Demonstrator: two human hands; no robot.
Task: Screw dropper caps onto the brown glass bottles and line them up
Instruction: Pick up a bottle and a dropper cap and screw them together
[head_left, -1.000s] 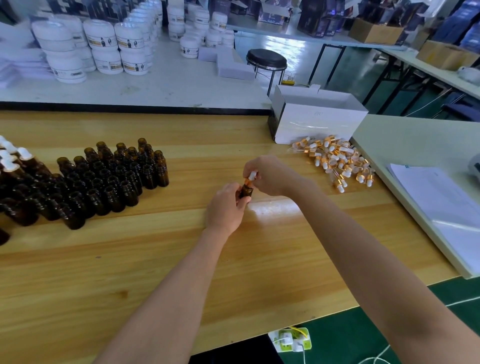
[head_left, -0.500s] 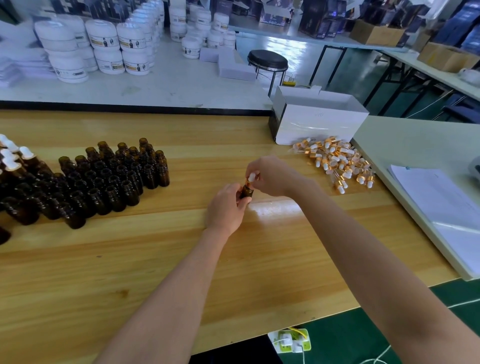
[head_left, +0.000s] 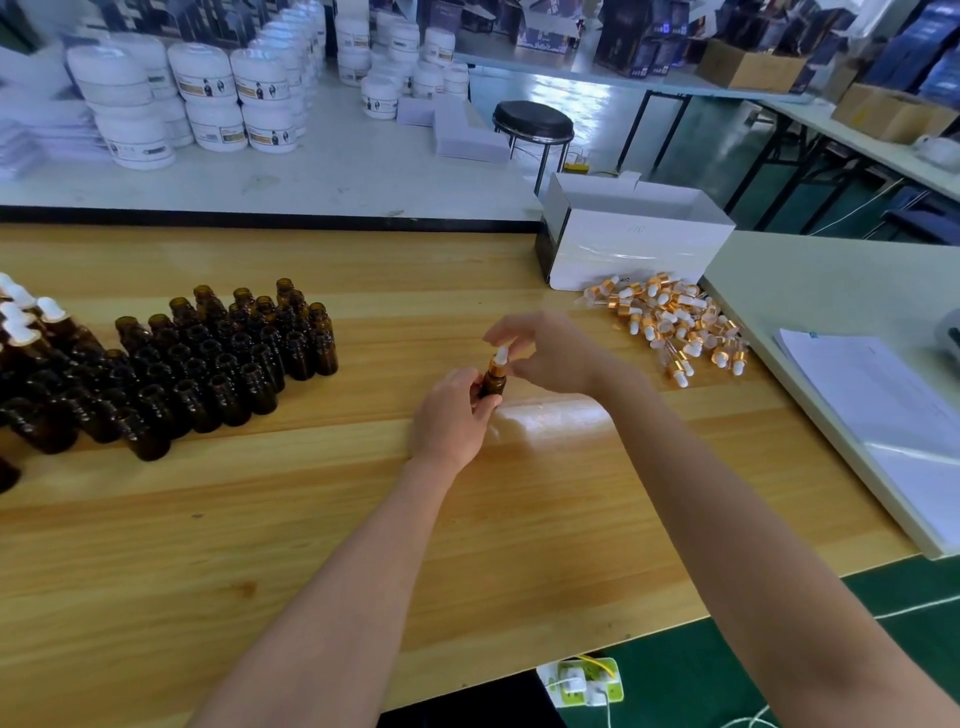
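1. Left hand (head_left: 451, 418) grips the bottle (head_left: 492, 383) - fingers curled round its lower body, so only the shoulder and neck show past the fingertips.
2. The bottle is roughly upright, tilted slightly, near the middle of the table (head_left: 311, 519). I cannot tell whether its base touches the wood.
3. Cap (head_left: 501, 356) sits on the bottle's neck, with the white bulb up and the gold collar at the neck.
4. Right hand (head_left: 545, 349) is above and to the right of the bottle. The forefinger arcs over the bulb and the thumb is beside the collar - curled round the cap. I cannot tell how firmly the pads press on it.
5. The two hands meet at the bottle: left below, right on top.
6. Open bottles (head_left: 218, 364) stand packed together to the left, well apart from the hands. Capped bottles (head_left: 23, 322) stand at the far left edge.
7. Loose caps (head_left: 670, 327) are piled to the right of the right hand, just in front of a white box (head_left: 639, 249).
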